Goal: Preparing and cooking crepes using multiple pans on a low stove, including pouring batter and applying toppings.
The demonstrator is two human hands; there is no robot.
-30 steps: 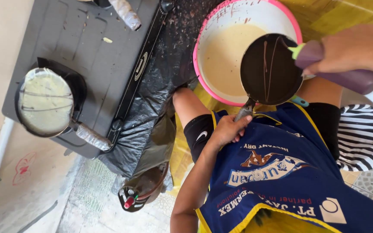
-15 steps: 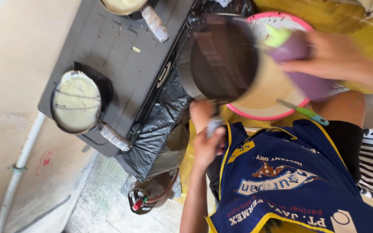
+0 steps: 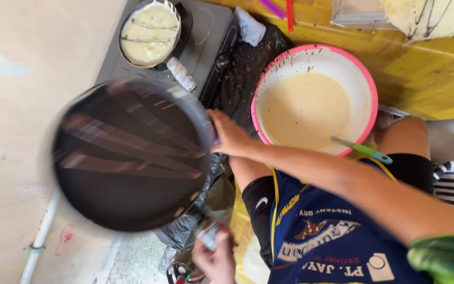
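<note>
1. Left hand (image 3: 214,257) – fist closed on the handle of the dark frying pan (image 3: 130,158).
2. Pan is motion-blurred and held up, left of the pink-rimmed batter bowl (image 3: 366,79).
3. Right hand (image 3: 230,138) – fingers loosely extended, touching the pan's rim.
4. A small pan (image 3: 150,34) with batter sits on the grey stove (image 3: 206,31).

Bright even daylight, soft shadows; dark pan (image 3: 130,158) heavily motion-blurred, batter bowl (image 3: 315,100) fairly sharp.
</note>
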